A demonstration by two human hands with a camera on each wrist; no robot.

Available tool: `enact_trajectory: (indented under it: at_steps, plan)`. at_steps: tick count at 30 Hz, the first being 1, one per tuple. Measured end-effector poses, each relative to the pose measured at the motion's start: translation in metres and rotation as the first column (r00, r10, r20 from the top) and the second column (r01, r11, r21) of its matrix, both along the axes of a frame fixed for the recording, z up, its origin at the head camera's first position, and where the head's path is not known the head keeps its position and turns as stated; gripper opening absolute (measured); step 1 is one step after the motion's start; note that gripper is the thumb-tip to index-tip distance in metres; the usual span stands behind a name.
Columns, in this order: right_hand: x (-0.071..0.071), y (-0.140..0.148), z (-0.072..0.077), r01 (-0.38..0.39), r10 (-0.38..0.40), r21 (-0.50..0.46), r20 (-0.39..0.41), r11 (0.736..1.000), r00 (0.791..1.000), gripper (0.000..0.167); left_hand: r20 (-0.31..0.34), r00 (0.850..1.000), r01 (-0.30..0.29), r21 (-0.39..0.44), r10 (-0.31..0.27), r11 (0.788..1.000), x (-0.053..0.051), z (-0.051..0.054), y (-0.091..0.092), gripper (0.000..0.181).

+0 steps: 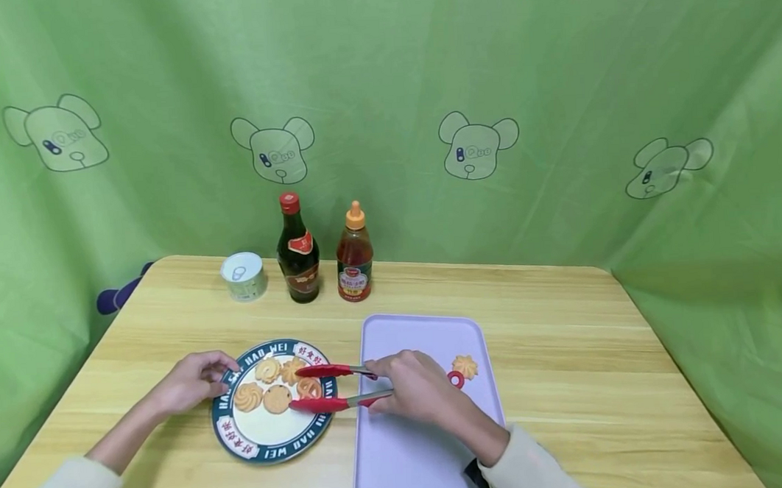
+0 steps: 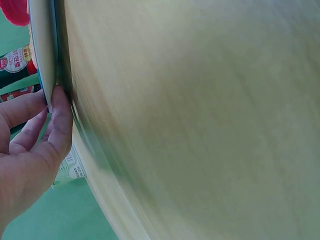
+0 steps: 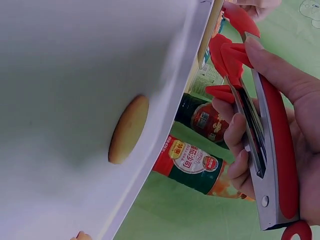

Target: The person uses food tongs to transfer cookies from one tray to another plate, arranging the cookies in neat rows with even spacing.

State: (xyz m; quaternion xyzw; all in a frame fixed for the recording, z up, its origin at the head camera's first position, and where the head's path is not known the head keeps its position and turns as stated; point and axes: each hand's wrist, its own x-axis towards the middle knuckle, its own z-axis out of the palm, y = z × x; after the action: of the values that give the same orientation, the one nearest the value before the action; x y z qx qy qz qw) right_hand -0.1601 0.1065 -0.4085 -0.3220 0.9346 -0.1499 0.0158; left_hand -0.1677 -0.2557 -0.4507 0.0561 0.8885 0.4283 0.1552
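Observation:
My left hand (image 1: 191,383) pinches the left rim of a round plate (image 1: 275,430) with a dark teal lettered border; the left wrist view shows thumb and fingers on either side of the edge. Several cookies (image 1: 249,397) lie on the plate. In my right hand (image 1: 415,386) is a pair of red-tipped metal tongs (image 3: 272,145), gripped round the handles. The tongs' arms are spread over the plate's right side, with a reddish-centred cookie (image 1: 309,388) between their tips. Whether the tips touch it I cannot tell.
Beneath my right forearm lies a lilac tray (image 1: 402,461), with a flower-shaped cookie (image 1: 465,366) at its right side. An oval cookie (image 3: 129,130) shows on it in the right wrist view. Behind stand a can (image 1: 244,277), a dark red-capped bottle (image 1: 299,256) and a sauce bottle (image 1: 355,260).

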Motion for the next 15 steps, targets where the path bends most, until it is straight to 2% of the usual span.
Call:
enact_trajectory:
  at_steps: [7, 15]
  plan:
    - [0.0, 0.005, 0.003, 0.008, -0.008, 0.006, 0.013, 1.0, 1.0, 0.06, 0.008, 1.0, -0.004, 0.001, 0.004, 1.0, 0.001, -0.001, 0.0, 0.03]
    - [-0.002, 0.027, 0.01, 0.107, -0.106, -0.027, 0.035, 0.994, 0.994, 0.066, 0.009, 1.0, -0.004, 0.007, 0.004, 1.0, 0.001, 0.001, 0.001, 0.031]
